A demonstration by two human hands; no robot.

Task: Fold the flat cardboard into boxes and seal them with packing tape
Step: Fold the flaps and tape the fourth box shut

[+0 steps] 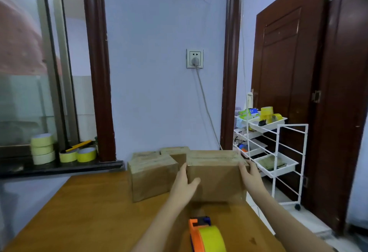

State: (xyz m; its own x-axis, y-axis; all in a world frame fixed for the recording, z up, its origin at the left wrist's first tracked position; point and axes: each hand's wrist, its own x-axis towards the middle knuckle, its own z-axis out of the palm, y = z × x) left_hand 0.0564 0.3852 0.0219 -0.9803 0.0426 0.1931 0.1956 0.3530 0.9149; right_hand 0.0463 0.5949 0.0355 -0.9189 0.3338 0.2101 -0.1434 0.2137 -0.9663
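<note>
A sealed brown cardboard box (215,178) with tape along its top sits at the far right of the wooden table (89,212). My left hand (184,184) lies flat against its left side, thumb spread over the front face. My right hand (251,176) presses against its right side, fingers near the upper corner. Whether the box rests on the table or is slightly lifted I cannot tell. A second taped box (151,180) stands just to its left, and a third box (175,150) is behind them. An orange tape dispenser (207,235) with a yellow roll lies near me.
Several tape rolls (42,148) are stacked on the dark window sill at the left, with two yellow rolls (86,154) beside them. A white wire rack (278,152) with trays stands right of the table, in front of a brown door (288,72). A wall socket (194,58) is ahead.
</note>
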